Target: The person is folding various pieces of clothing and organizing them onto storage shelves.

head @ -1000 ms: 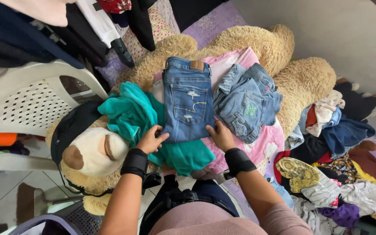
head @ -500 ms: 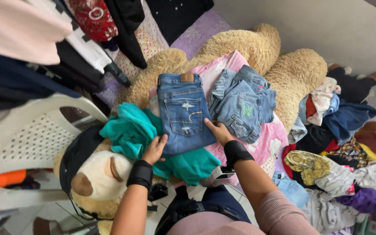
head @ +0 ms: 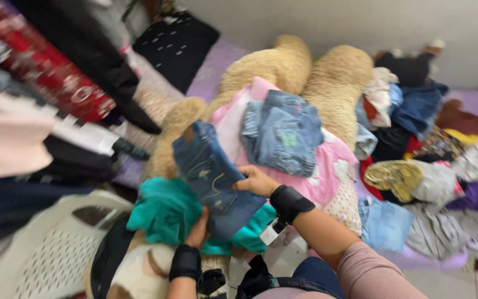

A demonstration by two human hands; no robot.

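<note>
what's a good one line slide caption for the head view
Both hands, left hand and right hand, grip folded blue denim jeans above a teal garment on a big tan plush bear.

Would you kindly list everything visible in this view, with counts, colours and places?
folded jeans: one, dark blue, lifted between both hands at centre
second jeans: one, lighter blue, lying on the pink cloth
pink cloth: one, pink with white patches, spread over the plush bear
teal garment: one, teal, under the held jeans at lower left
plush bear: one, tan, large, lying beneath the clothes
loose clothes pile: many, mixed colours, at right
hanging garments: several, red, black, pale, at upper left
plastic chair: one, white, lower left
wrist straps: two, black, one on each wrist
left hand: gripping the jeans' lower edge
right hand: gripping the jeans' right side
</note>
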